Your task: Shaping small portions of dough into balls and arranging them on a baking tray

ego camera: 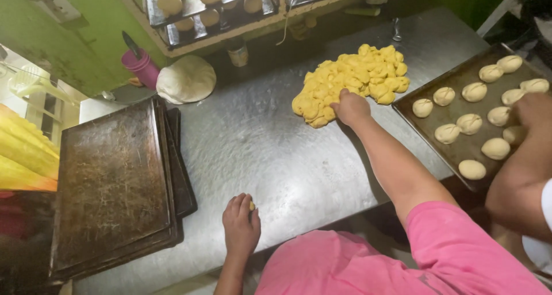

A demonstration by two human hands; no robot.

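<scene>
Dough is what we see in both hands. On the steel tabletop (259,151) lies a heap of yellow dough pieces (351,79), lumpy, knotted and matte, piled loosely toward the far edge. Our right hand (351,107) rests on the near side of that heap, fingers curled down into the pieces and gripping some. Our left hand (241,223) sits near the front edge of the tabletop, fingers cupped around a small yellow dough piece (251,205) that just peeks out beside the thumb.

To the right, a dark baking tray (437,157) carries pale, rounded shaped buns (470,123), and another person's hand (535,114) reaches over them. At left lies a stack of worn empty trays (112,186), with a white dough ball (186,79) beyond it.
</scene>
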